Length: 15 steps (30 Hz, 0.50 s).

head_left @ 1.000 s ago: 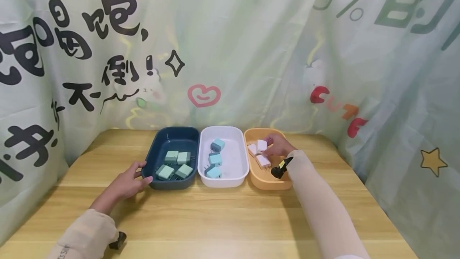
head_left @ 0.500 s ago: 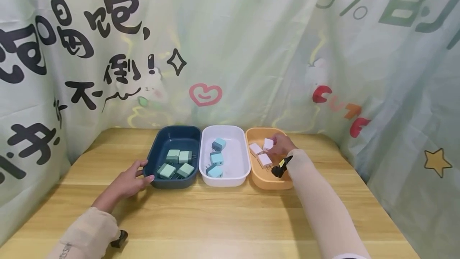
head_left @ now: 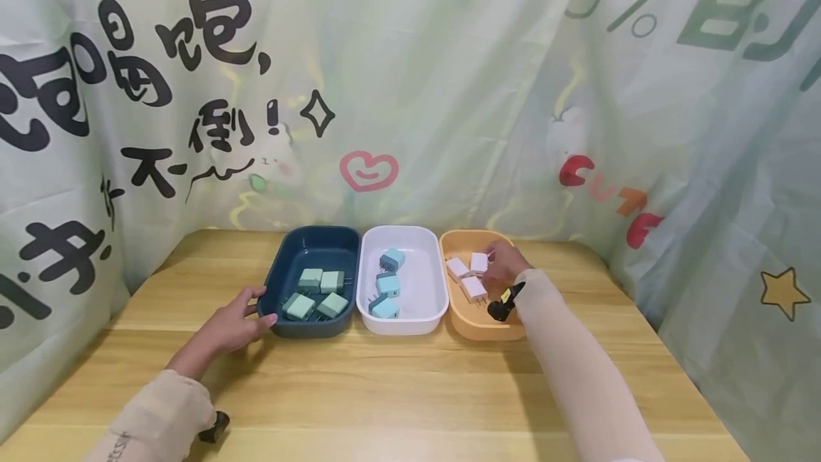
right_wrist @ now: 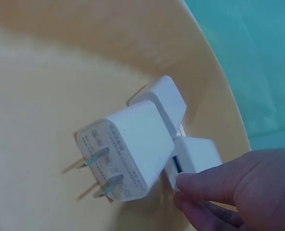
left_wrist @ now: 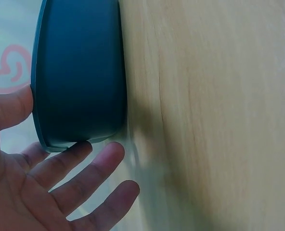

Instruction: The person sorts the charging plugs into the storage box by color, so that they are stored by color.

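Observation:
In the head view, my left hand (head_left: 231, 323) touches the near left corner of a dark blue box (head_left: 314, 330). In the left wrist view its thumb lies at the rim of that box and the other fingers are spread, fairly straight, beside the end wall. My right hand (head_left: 507, 262) reaches into the orange box (head_left: 487, 330) and pinches a white charger plug (right_wrist: 200, 154) at its edge between thumb and finger. Close against it lie two more white charger plugs, the nearer one (right_wrist: 137, 144) with its two metal prongs showing, the other (right_wrist: 164, 98) behind.
Between the two boxes stands a white box (head_left: 417, 323) with light blue charger plugs (head_left: 388, 284). Several pale green charger plugs (head_left: 311, 279) lie in the dark blue box. All three boxes sit side by side on a wooden table (head_left: 385, 391), near a printed curtain (head_left: 449, 91).
My right hand has moved slightly right with its white charger plug, leaving more space between it and the other two. My left hand keeps its place at the dark blue box.

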### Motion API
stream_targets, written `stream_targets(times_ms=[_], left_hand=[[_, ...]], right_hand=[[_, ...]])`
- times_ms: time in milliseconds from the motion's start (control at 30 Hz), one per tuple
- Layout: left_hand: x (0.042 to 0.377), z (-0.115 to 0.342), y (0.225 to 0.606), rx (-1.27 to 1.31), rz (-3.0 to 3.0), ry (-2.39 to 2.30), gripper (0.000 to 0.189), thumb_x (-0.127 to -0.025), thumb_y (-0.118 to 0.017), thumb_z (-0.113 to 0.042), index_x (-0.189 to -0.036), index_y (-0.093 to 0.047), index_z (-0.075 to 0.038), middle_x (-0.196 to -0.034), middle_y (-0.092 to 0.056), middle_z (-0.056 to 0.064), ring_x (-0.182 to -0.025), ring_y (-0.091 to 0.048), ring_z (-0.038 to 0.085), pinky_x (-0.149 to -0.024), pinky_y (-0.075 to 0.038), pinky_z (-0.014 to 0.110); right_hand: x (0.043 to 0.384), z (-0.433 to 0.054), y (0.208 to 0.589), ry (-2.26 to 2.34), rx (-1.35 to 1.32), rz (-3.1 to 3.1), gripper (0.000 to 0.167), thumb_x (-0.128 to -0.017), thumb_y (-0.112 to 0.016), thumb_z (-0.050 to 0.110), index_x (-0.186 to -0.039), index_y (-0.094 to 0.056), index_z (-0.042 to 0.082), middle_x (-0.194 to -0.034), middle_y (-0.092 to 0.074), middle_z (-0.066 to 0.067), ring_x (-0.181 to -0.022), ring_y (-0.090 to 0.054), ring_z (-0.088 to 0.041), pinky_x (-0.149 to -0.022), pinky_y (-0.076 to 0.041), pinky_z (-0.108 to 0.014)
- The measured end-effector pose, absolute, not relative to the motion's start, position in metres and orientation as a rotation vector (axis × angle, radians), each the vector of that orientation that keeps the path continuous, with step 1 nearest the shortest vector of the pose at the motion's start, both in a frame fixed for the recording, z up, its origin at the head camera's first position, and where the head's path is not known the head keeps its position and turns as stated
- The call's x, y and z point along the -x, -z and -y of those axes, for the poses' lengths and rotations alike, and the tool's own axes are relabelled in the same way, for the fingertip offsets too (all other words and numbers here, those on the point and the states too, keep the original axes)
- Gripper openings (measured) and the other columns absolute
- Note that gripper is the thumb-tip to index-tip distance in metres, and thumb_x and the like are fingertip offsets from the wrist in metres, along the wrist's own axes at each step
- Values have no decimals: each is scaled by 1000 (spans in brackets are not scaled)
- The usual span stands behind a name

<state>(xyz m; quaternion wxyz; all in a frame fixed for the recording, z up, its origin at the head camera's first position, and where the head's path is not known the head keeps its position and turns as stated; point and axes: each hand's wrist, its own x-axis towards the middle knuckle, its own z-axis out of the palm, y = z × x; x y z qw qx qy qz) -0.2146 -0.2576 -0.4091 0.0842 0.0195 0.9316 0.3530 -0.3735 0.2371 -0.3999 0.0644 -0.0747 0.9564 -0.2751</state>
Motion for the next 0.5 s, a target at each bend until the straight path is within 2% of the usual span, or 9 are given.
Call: stream_targets(times_ms=[133, 267, 400, 500], left_hand=[[215, 257, 409, -57, -2780, -1032, 75, -96, -59, -36, -146, -23, 6, -141, -35, 40, -128, -37, 54, -98, -32, 68], [215, 258, 409, -54, -2778, -1034, 75, -96, -59, -37, -146, -22, 5, -141, -34, 40, -127, -38, 55, -97, -33, 68], [215, 258, 408, -72, -2783, -1038, 76, -96, -59, -37, -146, -22, 6, -141, -34, 41, -127, -39, 54, -96, -35, 67], [214, 258, 408, -87, -2795, -1024, 76, -96, -59, -38, -146, -23, 6, -140, -36, 40, -127, -39, 54, -96, -35, 67]], right_hand=[[372, -245, 394, 912, 307, -2838, 51, -78, -73, -2, -123, -50, -10, -120, -58, -28, -111, -55, -41, -88, -50, -44], [372, -252, 393, 1114, 457, -2709, 54, -80, -69, -7, -129, -46, -13, -127, -54, -32, -120, -49, -45, -85, -52, -41], [367, -255, 394, 1309, 505, -2526, 51, -83, -63, -8, -131, -44, -13, -131, -50, -34, -116, -53, -45, -81, -54, -39], [360, -255, 393, 1396, 492, -2424, 49, -87, -58, -7, -133, -41, -13, -132, -47, -35, -108, -57, -45, -83, -53, -43]])
